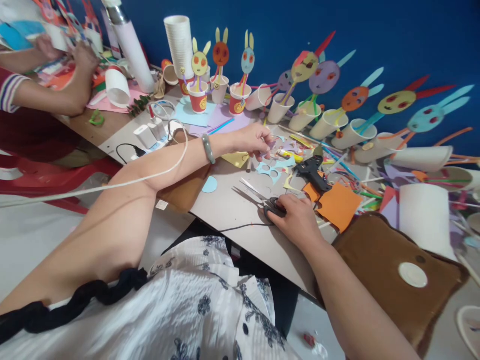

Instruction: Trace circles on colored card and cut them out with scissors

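Observation:
My right hand (300, 220) has its fingers in the black handles of a pair of scissors (258, 194), whose blades lie slightly apart just over the table and point left. My left hand (257, 141), with a green bangle at the wrist, reaches across to the paper scraps. Its fingers are curled together; anything between them is too small to make out. Just beneath that hand are blue paper offcuts (273, 170) with round holes. A blue paper circle (209, 184) lies nearer the table edge. Beyond my right hand rests a black glue gun (314, 172).
Paper cups with rabbit-faced figures (248, 60) line the blue wall. A cup stack (177, 47) and a white bottle (131, 45) stand behind. Orange paper (339, 202) and a brown cloth (390, 275) lie right. A white cable (123, 184) crosses my left arm. Another person's arm (56, 95) works left.

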A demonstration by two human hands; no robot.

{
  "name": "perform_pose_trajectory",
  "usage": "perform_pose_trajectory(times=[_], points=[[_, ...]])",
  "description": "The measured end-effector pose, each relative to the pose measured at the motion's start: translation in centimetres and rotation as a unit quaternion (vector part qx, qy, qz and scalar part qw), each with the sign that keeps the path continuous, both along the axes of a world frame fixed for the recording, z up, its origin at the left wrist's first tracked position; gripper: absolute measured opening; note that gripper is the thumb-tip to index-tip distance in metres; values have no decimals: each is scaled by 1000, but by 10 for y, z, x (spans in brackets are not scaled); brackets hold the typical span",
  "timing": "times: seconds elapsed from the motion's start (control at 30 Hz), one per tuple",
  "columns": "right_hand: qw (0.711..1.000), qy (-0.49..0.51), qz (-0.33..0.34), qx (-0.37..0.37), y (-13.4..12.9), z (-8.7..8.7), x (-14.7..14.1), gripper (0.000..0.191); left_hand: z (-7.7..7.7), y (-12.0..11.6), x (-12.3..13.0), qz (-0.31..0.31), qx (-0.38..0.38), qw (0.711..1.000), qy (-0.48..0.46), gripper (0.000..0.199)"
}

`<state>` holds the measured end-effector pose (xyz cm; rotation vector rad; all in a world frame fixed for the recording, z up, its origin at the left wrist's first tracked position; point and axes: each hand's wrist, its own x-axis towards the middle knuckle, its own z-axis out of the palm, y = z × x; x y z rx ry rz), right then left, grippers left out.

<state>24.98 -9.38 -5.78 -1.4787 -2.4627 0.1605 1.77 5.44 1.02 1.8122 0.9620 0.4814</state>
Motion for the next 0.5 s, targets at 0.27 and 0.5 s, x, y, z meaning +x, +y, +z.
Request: perform_pose_trajectory(times=[0.27,0.5], points=[[1000,-3,-5,-7,-1,0,-1,26,6,-10,-39,-117,57,975,181,11],[1000,-6,-3,-7,-1,0,0,25,9,-24,-52,-89,112,918,369,7]])
